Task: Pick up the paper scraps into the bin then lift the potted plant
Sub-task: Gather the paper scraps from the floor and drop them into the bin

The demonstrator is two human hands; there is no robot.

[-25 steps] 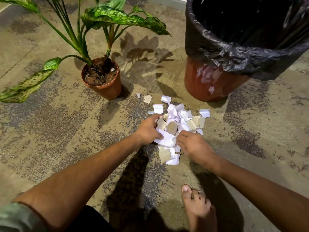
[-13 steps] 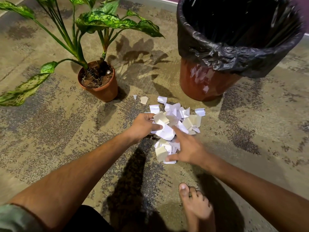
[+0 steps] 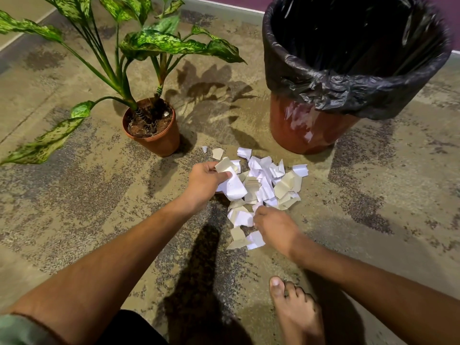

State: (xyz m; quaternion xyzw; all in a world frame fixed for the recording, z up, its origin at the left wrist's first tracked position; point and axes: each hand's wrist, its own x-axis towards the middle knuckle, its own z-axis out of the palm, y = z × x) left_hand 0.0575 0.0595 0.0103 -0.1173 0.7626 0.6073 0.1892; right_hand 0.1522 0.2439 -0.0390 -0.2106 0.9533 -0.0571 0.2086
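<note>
Nearest to me, a bare foot [image 3: 296, 310] planted on the mottled floor [image 3: 74, 195], just this side of the paper scraps [image 3: 268, 185], toes pointing at them. A bit of green sleeve [image 3: 15, 329] shows at the person's left arm, w/ dark shorts [image 3: 129, 329] next to it.

Right hand [image 3: 275, 226] sits at the near edge of the scraps, knuckles up, fingers curled down into the near pieces. Looks like it's pinching a white piece there, but the fingertips are hidden under the hand, so can't tell for sure what it has.

Left hand [image 3: 205, 181] is at the scrap pile's left side, a little farther off. Fingers and thumb curled round a small bunch: a big white piece hanging below the thumb and a cream one sticking up above it. Def. holding those.

The scraps themselves: loose heap of white and cream torn bits lying on the floor, spread btwn the two hands and out to the right, w/ a couple of strays at the far left edge.

Beyond the scraps, far left: potted plant [image 3: 154, 130], terracotta-coloured pot standing upright, long speckled green leaves fanning out. Beyond the scraps, far right: bin [image 3: 308, 125], reddish-brown, lined w/ a black bag [image 3: 348, 90] folded over the rim, mouth wide open. Pot and bin stand apart, neither touching the scraps.
</note>
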